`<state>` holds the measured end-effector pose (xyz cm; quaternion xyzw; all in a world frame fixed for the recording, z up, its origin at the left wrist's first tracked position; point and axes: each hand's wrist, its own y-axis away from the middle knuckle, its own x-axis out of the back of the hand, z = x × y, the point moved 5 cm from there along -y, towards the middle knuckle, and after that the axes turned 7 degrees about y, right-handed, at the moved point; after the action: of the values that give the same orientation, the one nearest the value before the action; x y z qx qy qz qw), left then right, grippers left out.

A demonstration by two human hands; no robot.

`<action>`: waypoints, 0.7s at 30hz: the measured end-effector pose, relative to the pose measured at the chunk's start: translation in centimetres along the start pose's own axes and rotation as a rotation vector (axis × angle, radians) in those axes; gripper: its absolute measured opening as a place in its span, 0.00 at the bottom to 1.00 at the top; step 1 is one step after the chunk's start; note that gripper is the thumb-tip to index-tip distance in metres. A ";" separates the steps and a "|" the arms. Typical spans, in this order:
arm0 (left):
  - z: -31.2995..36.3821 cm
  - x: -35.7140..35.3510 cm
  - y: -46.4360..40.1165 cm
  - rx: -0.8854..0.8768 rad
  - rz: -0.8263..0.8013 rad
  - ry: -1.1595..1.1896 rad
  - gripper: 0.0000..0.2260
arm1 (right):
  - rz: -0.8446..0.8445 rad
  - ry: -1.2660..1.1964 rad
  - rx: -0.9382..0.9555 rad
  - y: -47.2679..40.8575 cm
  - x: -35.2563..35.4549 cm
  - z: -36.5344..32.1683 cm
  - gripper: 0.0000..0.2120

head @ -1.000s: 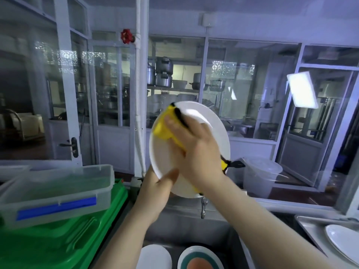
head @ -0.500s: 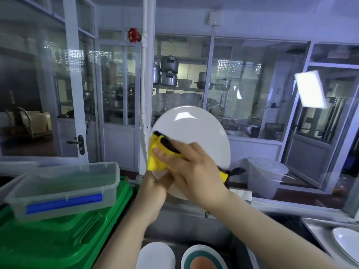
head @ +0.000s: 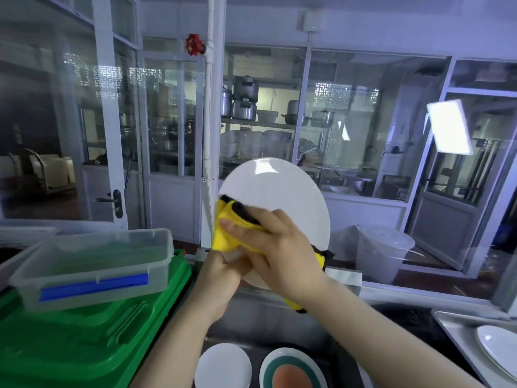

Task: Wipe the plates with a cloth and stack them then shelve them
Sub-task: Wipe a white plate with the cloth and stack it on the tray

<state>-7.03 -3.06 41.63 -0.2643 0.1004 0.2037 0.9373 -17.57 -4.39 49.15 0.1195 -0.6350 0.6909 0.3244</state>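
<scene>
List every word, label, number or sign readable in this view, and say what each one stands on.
None can be read.
Clear plastic container: only a plain blue strip, no lettering.
Green bins: no print visible.
White plate in the left hand and yellow cloth under the right hand: unmarked.
Pots behind the glass: too small and blurred to tell.

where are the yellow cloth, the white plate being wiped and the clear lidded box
yellow cloth (head: 227,231), head view, on the folded left part beside the fingertips
white plate (head: 275,189), head view, on the bare upper middle of its face
clear lidded box (head: 95,264), head view, on its front wall above the blue clip
</scene>
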 end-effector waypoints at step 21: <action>0.9 2.3 0.0 0.041 0.109 0.401 0.19 | -0.086 0.201 0.144 1.7 1.5 4.1 0.20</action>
<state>-4.90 -1.87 41.71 -0.2747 0.3030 0.1954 0.8914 -20.70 -7.87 49.32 0.0999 -0.5423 0.7287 0.4061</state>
